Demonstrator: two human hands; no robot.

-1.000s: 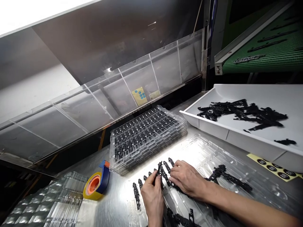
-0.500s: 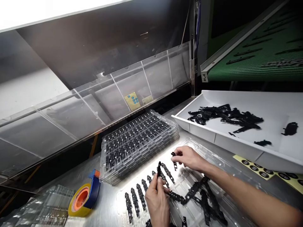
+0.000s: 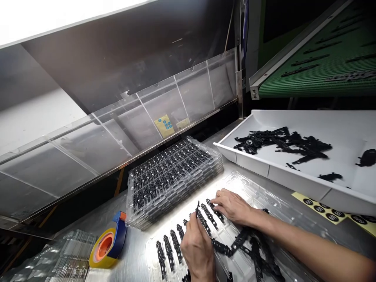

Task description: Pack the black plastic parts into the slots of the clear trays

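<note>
My left hand pinches a narrow black perforated part between thumb and fingers, its tip pointing up. My right hand has its fingertips on another black part, lying at the right end of a row in the clear plastic tray. More such parts lie slanted side by side along the tray's far row. A loose heap of black parts rests on the tray, partly hidden under my right forearm.
Behind stands a stack of filled clear trays. A tape dispenser and stacked clear plastic pieces are on the left. To the right are a white bin of black parts, yellow sticker sheets and a green conveyor.
My right hand has lowered its black part into the tray at the row's right end. My left hand still holds its part, nearly in place. The view has shifted slightly.
</note>
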